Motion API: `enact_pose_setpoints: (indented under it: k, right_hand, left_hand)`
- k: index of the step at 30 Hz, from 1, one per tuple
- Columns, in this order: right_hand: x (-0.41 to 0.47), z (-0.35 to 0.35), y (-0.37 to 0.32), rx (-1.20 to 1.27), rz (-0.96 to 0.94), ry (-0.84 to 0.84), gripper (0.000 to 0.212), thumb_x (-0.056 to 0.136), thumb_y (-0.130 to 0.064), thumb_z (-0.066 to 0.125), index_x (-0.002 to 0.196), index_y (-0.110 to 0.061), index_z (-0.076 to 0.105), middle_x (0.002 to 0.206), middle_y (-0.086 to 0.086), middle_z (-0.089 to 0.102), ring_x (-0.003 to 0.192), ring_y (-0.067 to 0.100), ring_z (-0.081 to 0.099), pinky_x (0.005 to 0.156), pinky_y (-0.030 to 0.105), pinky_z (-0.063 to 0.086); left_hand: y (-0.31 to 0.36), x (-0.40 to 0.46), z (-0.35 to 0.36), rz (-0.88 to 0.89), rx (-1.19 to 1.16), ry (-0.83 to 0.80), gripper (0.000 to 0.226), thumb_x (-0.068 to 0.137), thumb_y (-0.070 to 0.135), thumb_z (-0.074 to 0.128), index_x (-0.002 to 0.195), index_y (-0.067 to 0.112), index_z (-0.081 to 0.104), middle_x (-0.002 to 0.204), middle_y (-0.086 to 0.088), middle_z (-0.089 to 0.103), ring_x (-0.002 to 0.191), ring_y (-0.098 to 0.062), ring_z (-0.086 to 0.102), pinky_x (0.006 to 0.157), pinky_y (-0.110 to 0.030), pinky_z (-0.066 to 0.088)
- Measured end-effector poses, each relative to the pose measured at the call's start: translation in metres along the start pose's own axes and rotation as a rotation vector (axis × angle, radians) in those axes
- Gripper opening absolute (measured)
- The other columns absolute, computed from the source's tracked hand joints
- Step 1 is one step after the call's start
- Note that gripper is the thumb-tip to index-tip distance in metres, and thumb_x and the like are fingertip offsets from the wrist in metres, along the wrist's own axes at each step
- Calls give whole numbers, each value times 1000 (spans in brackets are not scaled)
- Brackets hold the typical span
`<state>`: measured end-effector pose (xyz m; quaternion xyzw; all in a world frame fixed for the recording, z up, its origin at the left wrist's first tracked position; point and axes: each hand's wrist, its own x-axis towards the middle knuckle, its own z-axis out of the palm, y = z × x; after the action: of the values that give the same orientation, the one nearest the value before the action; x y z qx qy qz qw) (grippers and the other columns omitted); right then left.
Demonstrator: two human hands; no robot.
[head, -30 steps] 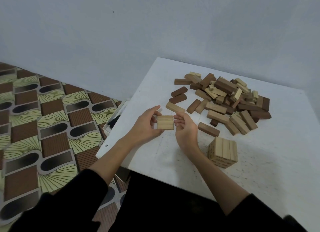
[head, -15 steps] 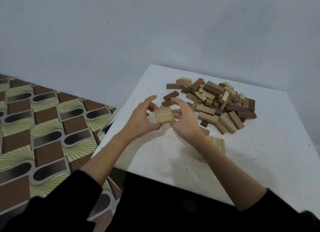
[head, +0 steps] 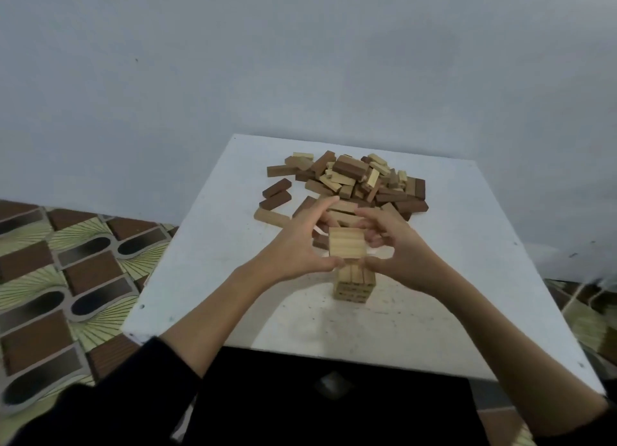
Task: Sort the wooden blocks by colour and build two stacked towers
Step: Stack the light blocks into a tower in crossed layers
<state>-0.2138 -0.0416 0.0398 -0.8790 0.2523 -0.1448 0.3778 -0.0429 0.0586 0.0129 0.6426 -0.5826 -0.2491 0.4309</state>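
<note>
Sleeves: black sleeves [head: 100, 409] sit at the bottom, with bare arms reaching up over the near edge of the counter [head: 200, 262].
Light tower: a short tower of light blocks [head: 354, 284] stands near the middle of the counter, closer to the near edge. Only its front and a bit of its top show.
Held blocks: a flat row of light blocks [head: 346, 242] is up in the air, just above the tower. I cannot tell if it touches the tower.
Left hand: the left hand [head: 293, 245] grips the left side of the row, thumb at the near corner and fingers curled over the far side.
Right hand: the right hand [head: 397, 248] grips the right side the same way.
Pile: a heap of light and dark blocks [head: 354, 182] lies near the far edge. The hands hide its near part.
Loose blocks: two dark blocks [head: 275, 193] and one light block [head: 270, 217] lie left of the heap.
Floor: a patterned floor [head: 50, 278] shows left of the counter.
</note>
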Motion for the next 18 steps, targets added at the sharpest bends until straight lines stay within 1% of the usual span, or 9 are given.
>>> enact_pose_setpoints:
  k: [2,3,6,8,10,13,15,17,18]
  right_hand:
    - [-9,-1,11,-46,4,-8,71,75,-10,76,135,-22,40,118,-8,55,104,6,51,89,22,46]
    - [-13,0,14,-48,6,-12,71,75,-12,76,135,-24,41,119,-8,55,105,7,50,89,21,44]
    - [-18,4,23,-48,23,-15,71,75,-14,76,136,-22,40,115,-12,54,109,6,48,86,2,34]
    - [-20,5,27,-59,28,-21,71,76,-14,76,137,-21,39,114,-14,54,110,6,47,83,-4,30]
    - [-21,6,31,-63,32,-22,71,76,-14,75,137,-22,38,116,-14,55,112,6,47,84,-2,30]
    - [-21,6,34,-64,32,-31,72,77,-16,75,138,-23,37,116,-16,52,115,7,46,86,3,31]
    - [-20,6,34,-66,29,-42,75,77,-17,76,139,-23,35,118,-16,51,116,7,45,90,8,32]
    - [-21,6,34,-73,33,-52,79,75,-19,77,140,-23,33,121,-13,49,116,7,43,93,14,34]
    - [-21,6,34,-78,33,-54,82,74,-21,78,141,-22,32,123,-11,48,115,7,43,92,13,34]
  left_hand:
    - [1,0,9,-15,2,-59,93,68,10,82,145,20,31,103,11,52,90,6,53,81,-11,43]
    - [1,0,12,-29,6,-79,93,68,11,83,145,20,31,104,13,52,91,7,53,83,-11,43]
    - [0,-1,19,-61,-2,-120,92,69,12,83,145,22,31,105,15,52,94,9,52,86,-8,41]
    - [1,-2,20,-68,-6,-137,89,69,12,82,141,28,33,105,15,52,96,6,52,88,-9,42]
    - [3,-2,21,-71,-4,-150,87,69,11,82,138,33,33,104,14,51,99,1,52,88,-9,42]
    - [3,-3,22,-71,-5,-149,88,70,11,81,141,30,33,105,14,51,100,-2,52,88,-8,41]
    - [2,-4,23,-62,-7,-151,86,70,12,81,137,35,33,107,12,52,102,-3,52,88,-8,41]
    - [1,-4,24,-51,3,-155,88,69,15,83,140,31,33,113,7,52,107,-5,52,88,-7,40]
    - [0,-4,25,-48,12,-158,91,69,16,84,143,26,31,116,5,52,109,-6,52,89,-7,40]
